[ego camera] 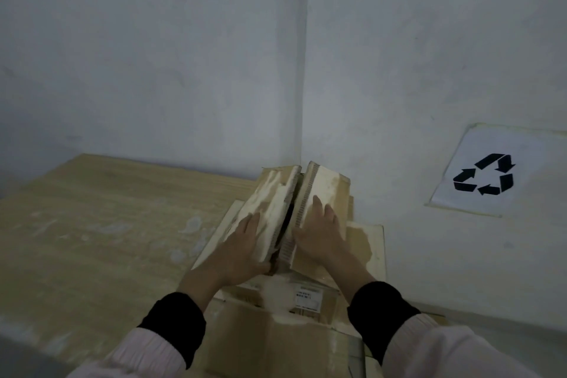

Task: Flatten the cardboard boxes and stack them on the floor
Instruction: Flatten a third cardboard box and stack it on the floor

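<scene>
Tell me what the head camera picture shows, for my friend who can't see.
A left hand and right hand press flat on two raised cardboard flaps atop a cardboard pile in a room corner. A recycling sign hangs on the right wall.

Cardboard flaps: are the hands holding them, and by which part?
Nothing is gripped. The left hand lies flat, pressing the outer face of the left cardboard flap; the right hand does likewise on the right cardboard flap.

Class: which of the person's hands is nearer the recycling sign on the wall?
Right. The right hand lies left of the recycling sign; the left hand lies farther left.
</scene>
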